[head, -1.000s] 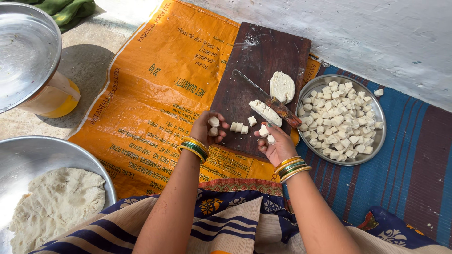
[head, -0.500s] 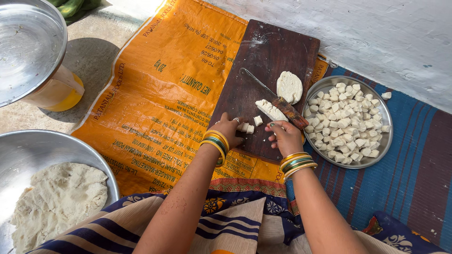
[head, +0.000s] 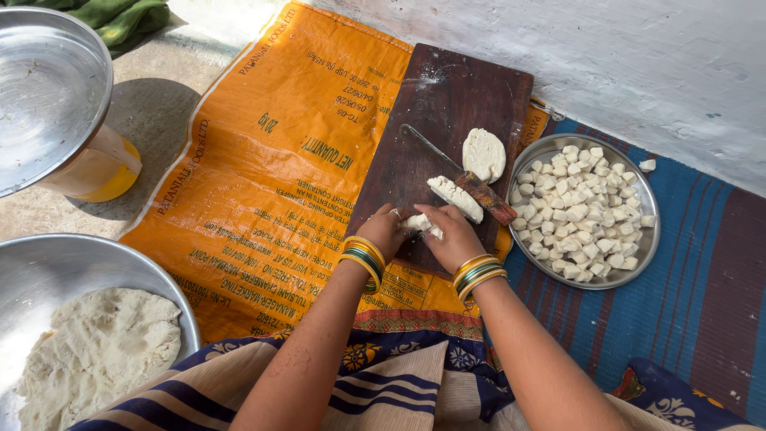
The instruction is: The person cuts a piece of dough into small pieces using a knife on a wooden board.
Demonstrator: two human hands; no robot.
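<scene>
Head: white cubes (head: 420, 223) between hands (head: 419, 233).

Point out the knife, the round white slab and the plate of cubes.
knife (head: 488, 196): head view, on its wooden handle.
round white slab (head: 483, 154): head view, its flat top.
plate of cubes (head: 541, 149): head view, bare metal rim.

The left hand (head: 385, 232) and right hand (head: 449, 235), apart a second ago, now meet at the cutting board's (head: 431, 104) near edge, cupping the white cubes (head: 420, 223) together.
</scene>
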